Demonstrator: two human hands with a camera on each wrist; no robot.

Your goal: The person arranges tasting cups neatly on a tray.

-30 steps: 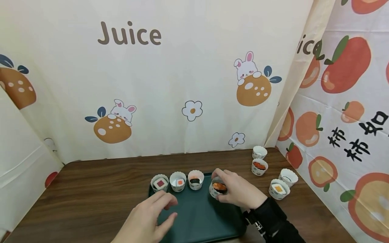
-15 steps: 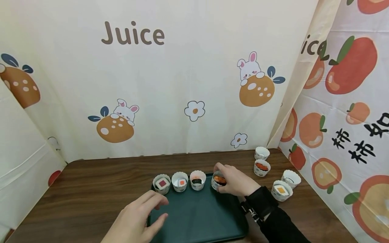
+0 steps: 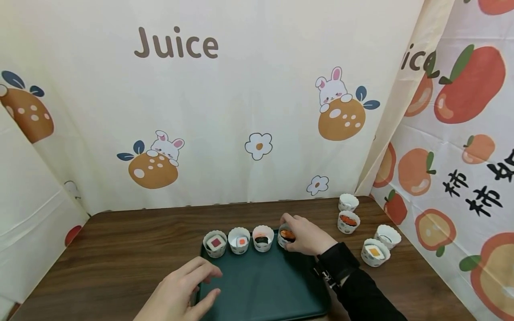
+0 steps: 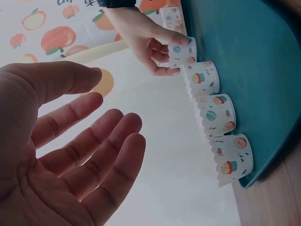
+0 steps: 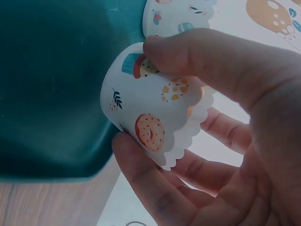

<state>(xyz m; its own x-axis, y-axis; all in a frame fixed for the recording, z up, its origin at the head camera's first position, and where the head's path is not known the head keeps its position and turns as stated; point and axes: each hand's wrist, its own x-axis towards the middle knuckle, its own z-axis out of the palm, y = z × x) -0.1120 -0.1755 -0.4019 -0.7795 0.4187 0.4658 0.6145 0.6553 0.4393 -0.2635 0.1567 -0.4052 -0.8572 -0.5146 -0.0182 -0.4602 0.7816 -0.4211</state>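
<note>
**Right hand (image 3: 307, 235) grips a printed paper cup (image 5: 150, 101) at the tray's far right corner**

The right hand's thumb and fingers curl round the paper cup, whose wall bears a doughnut and a cupcake. Inside is an orange-topped sushi piece (image 3: 287, 235). Whether the base sits flat on the dark green tray (image 3: 261, 281) cannot be told.

The left hand (image 3: 184, 285) is open over the tray's left side, fingers apart and slightly bent, with nothing in its grasp.

Along the far edge, left of the gripped cup, stand three more: a red-centred cup (image 3: 215, 252), an orange-centred cup (image 3: 238, 249) and a black-banded cup (image 3: 263, 247), the last just beside the gripped one.

On the wooden table (image 3: 140, 249), right of the tray, are two pairs of cups. The farther pair includes a red-topped cup (image 3: 347, 228); the nearer includes a yellow-centred cup (image 3: 373, 261). Behind hangs a cream cloth (image 3: 217, 102) printed "Juice".
</note>
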